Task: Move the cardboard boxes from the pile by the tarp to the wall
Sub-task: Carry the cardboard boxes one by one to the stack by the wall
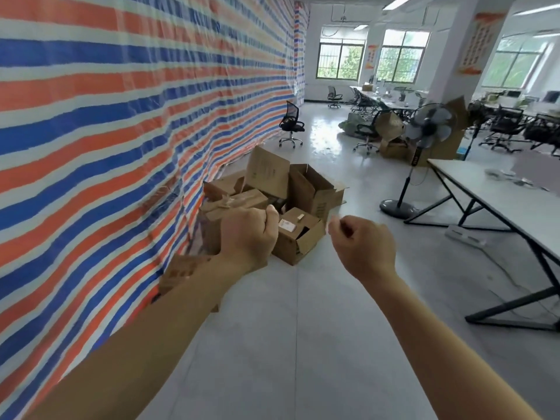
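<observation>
A pile of brown cardboard boxes [306,189] lies on the floor against the striped red, blue and white tarp [121,116]. Several boxes are open with flaps up; a small one [298,237] sits at the front. Another flat box [185,268] lies nearer, partly behind my left forearm. Both my arms are stretched out ahead of me. My left hand [247,234] is curled into a fist in front of the pile and holds nothing. My right hand [363,245] is also curled, empty, to the right of the pile above bare floor.
A standing fan [424,131] and a long white table [515,207] on black legs stand to the right. An office chair [291,122] is beyond the pile by the tarp. More boxes [394,137], chairs and desks fill the back right. White tiled floor stretches ahead.
</observation>
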The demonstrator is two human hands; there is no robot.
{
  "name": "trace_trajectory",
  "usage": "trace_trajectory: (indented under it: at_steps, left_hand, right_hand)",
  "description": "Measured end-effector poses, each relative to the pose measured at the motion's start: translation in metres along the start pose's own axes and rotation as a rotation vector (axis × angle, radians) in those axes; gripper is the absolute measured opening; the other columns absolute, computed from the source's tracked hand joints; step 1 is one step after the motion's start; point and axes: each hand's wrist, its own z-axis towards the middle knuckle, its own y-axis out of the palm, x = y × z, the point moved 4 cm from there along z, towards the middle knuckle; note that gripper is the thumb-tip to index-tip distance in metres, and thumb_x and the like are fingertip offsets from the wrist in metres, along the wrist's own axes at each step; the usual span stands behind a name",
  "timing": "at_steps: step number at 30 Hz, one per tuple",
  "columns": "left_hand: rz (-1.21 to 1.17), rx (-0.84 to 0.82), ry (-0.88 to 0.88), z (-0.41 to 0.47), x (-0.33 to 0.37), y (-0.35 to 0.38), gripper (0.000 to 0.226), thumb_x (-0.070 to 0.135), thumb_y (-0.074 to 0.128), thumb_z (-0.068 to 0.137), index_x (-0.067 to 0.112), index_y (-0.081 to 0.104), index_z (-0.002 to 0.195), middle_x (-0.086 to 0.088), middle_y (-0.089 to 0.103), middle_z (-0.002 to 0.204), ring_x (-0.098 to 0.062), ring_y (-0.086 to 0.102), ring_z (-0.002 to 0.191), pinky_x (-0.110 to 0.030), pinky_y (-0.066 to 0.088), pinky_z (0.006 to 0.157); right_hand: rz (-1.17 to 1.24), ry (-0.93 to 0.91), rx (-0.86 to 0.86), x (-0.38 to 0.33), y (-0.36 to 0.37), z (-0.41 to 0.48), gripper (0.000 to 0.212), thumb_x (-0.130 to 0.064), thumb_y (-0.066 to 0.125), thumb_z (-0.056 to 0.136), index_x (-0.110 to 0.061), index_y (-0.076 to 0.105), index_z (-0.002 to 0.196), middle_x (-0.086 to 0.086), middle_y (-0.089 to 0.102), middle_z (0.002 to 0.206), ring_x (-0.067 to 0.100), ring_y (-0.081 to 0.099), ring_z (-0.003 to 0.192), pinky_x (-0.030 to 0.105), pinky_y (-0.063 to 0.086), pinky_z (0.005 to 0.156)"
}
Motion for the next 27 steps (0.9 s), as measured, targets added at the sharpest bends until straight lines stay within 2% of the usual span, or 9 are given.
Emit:
trace_trajectory:
  at_steps: [2, 4, 8, 13, 15, 18, 22, 25, 27]
  left_hand:
    - [-0.06, -0.059, 0.017, 0.043, -0.001, 0.048, 0.055, 0.03, 0.041, 0.1, 0.027, 0.035, 0.046, 0.014, 0.032, 0.043, -0.008, 0.037, 0.04, -0.02, 0.03, 0.047]
    - [-0.151, -0.1, 0.014, 0.075, -0.002, 0.095, 0.054, 0.032, 0.037, 0.098, 0.025, 0.036, 0.044, 0.011, 0.033, 0.04, -0.009, 0.036, 0.039, -0.021, 0.028, 0.044]
    - [-0.205, -0.202, 0.016, 0.134, -0.015, 0.205, 0.055, 0.035, 0.034, 0.096, 0.02, 0.041, 0.044, 0.006, 0.036, 0.039, -0.011, 0.038, 0.037, -0.014, 0.021, 0.045]
    - [-0.211, -0.241, 0.02, 0.21, -0.039, 0.32, 0.057, 0.035, 0.034, 0.096, 0.018, 0.042, 0.042, 0.004, 0.04, 0.039, -0.012, 0.039, 0.037, -0.015, 0.033, 0.045]
    - [-0.182, -0.254, 0.001, 0.25, -0.049, 0.367, 0.06, 0.035, 0.032, 0.096, 0.013, 0.047, 0.043, -0.001, 0.044, 0.039, -0.016, 0.043, 0.038, -0.016, 0.029, 0.043]
    - [-0.146, -0.241, 0.008, 0.309, -0.063, 0.415, 0.061, 0.033, 0.032, 0.097, 0.008, 0.053, 0.045, -0.008, 0.05, 0.043, -0.021, 0.048, 0.04, -0.022, 0.027, 0.044]
    - [-0.124, -0.217, -0.016, 0.383, -0.094, 0.466, 0.062, 0.031, 0.033, 0.099, 0.008, 0.052, 0.044, -0.007, 0.049, 0.04, -0.021, 0.047, 0.038, -0.027, 0.03, 0.042]
    - [-0.133, -0.208, -0.049, 0.428, -0.126, 0.506, 0.061, 0.032, 0.032, 0.099, 0.008, 0.053, 0.046, -0.008, 0.05, 0.042, -0.022, 0.049, 0.04, -0.031, 0.036, 0.044]
    - [-0.123, -0.212, -0.094, 0.458, -0.151, 0.538, 0.062, 0.035, 0.03, 0.099, 0.007, 0.054, 0.048, -0.009, 0.052, 0.045, -0.022, 0.051, 0.043, -0.031, 0.039, 0.046]
  right_hand:
    - [-0.026, 0.055, 0.033, 0.029, 0.015, 0.045, 0.054, -0.035, 0.055, 0.097, -0.015, 0.04, 0.049, -0.002, 0.04, 0.042, 0.016, 0.037, 0.042, 0.025, 0.024, 0.046]
    - [-0.039, 0.125, 0.048, 0.063, 0.031, 0.079, 0.048, -0.038, 0.052, 0.095, -0.009, 0.052, 0.056, 0.004, 0.053, 0.048, 0.026, 0.05, 0.049, 0.027, 0.035, 0.048]
    - [-0.005, 0.214, 0.068, 0.132, 0.078, 0.15, 0.052, -0.047, 0.038, 0.083, -0.006, 0.054, 0.056, 0.007, 0.064, 0.056, 0.027, 0.061, 0.055, 0.034, 0.052, 0.056]
    - [-0.027, 0.199, 0.054, 0.196, 0.144, 0.245, 0.039, -0.029, 0.054, 0.084, -0.005, 0.05, 0.053, 0.008, 0.046, 0.046, 0.028, 0.04, 0.045, 0.028, 0.03, 0.045]
    - [-0.012, 0.211, 0.043, 0.224, 0.17, 0.297, 0.04, -0.024, 0.058, 0.084, -0.006, 0.046, 0.051, 0.007, 0.036, 0.043, 0.023, 0.032, 0.044, 0.027, 0.024, 0.045]
    - [-0.001, 0.202, 0.014, 0.251, 0.206, 0.375, 0.045, -0.024, 0.058, 0.084, -0.012, 0.036, 0.046, 0.003, 0.035, 0.041, 0.021, 0.033, 0.042, 0.026, 0.023, 0.044]
    - [0.063, 0.164, -0.034, 0.267, 0.265, 0.47, 0.041, -0.031, 0.05, 0.083, -0.011, 0.048, 0.047, 0.007, 0.059, 0.049, 0.026, 0.053, 0.046, 0.03, 0.036, 0.043]
    - [0.042, 0.082, -0.074, 0.273, 0.308, 0.525, 0.049, -0.025, 0.057, 0.09, -0.021, 0.041, 0.045, -0.001, 0.045, 0.041, 0.012, 0.038, 0.038, 0.018, 0.021, 0.042]
    - [0.016, 0.065, -0.097, 0.279, 0.34, 0.563, 0.05, -0.025, 0.058, 0.091, -0.022, 0.04, 0.045, -0.005, 0.037, 0.039, 0.01, 0.033, 0.037, 0.017, 0.018, 0.043]
